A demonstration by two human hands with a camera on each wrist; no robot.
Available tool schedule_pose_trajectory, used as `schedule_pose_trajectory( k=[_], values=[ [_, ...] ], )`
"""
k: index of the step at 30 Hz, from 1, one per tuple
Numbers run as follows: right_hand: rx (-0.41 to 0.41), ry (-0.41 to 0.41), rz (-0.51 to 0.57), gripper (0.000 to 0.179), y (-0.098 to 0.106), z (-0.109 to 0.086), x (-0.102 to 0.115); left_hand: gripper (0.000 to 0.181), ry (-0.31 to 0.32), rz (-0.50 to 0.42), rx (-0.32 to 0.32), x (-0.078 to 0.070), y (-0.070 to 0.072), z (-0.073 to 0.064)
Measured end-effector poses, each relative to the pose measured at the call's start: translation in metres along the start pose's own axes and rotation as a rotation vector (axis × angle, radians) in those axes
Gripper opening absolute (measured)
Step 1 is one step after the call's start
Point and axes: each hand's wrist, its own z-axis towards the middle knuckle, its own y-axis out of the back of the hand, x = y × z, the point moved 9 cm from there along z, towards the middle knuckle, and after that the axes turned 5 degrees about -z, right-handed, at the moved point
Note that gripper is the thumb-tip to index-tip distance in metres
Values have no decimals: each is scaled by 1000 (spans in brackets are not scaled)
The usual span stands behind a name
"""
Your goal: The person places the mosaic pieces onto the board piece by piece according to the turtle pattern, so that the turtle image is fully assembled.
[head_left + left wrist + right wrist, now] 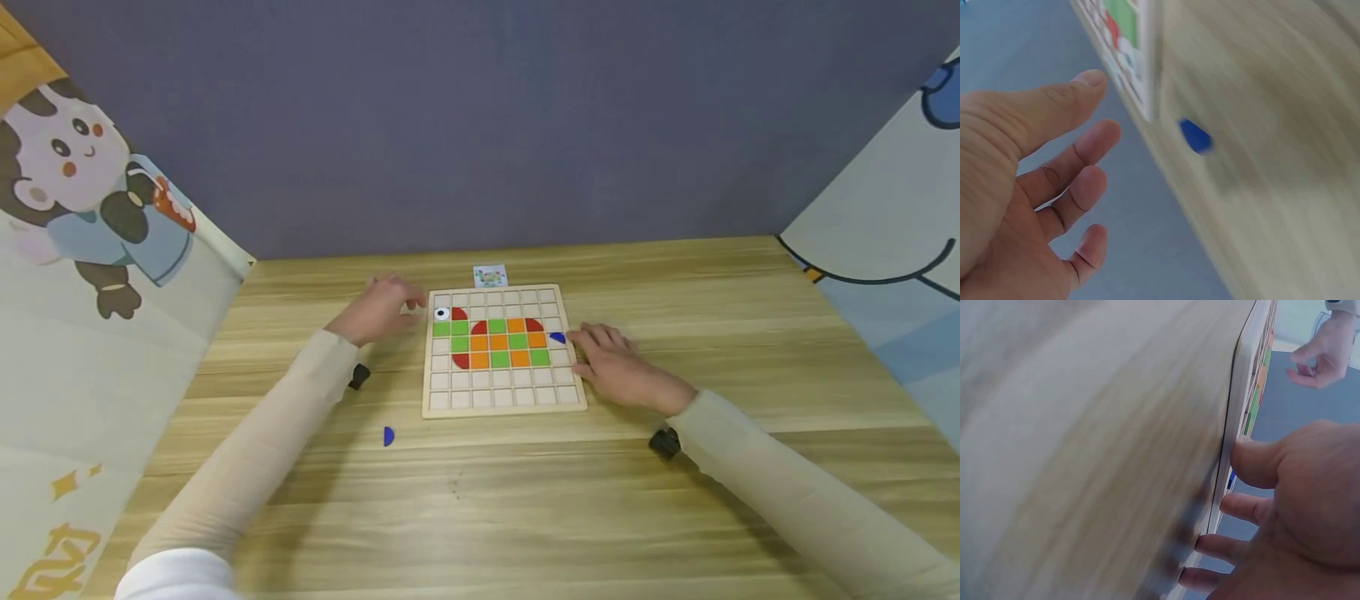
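A pale wooden grid board (522,400) carries green, orange and red pieces, plus a white eye piece (441,314) at its upper left. On the board's right side lies a blue piece (557,337), near the fingertips of my right hand (618,371). That hand rests at the board's right edge, its thumb and index finger touching the rim in the right wrist view. My left hand (378,310) hovers just off the left edge, holding nothing, with fingers loosely bent. A second blue piece (388,436), half-round, lies on the table front-left of the board; the left wrist view shows it blurred.
A small picture card (490,276) lies behind the board. The wood-grain table (525,508) ends at a dark blue-grey panel (495,125) at the back. Walls with cartoon prints stand on both sides.
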Motion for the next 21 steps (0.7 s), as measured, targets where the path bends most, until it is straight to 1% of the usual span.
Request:
schedule_pose_trajectory(
  k=[4,7,9,11,15,18,21],
  values=[
    [-2,-4,1,51,0,0,-1,27,76,3,7,21,-2,-6],
    [-3,-7,-3,51,-1,0,-3,30,130,12,22,31,-4,-8],
    [-4,-8,-4,51,-1,1,-3,29,147,22,32,35,-6,-9],
    [-4,-8,-6,51,-2,1,-3,26,147,35,34,38,-7,-9],
    [-4,-3,-6,51,-3,1,-2,14,118,52,19,41,-10,-6],
    [-8,-2,-8,51,-2,1,-2,8,97,48,11,41,-11,-4],
    [-11,-3,-10,51,-2,1,-1,6,91,40,12,42,-12,-4]
  ],
)
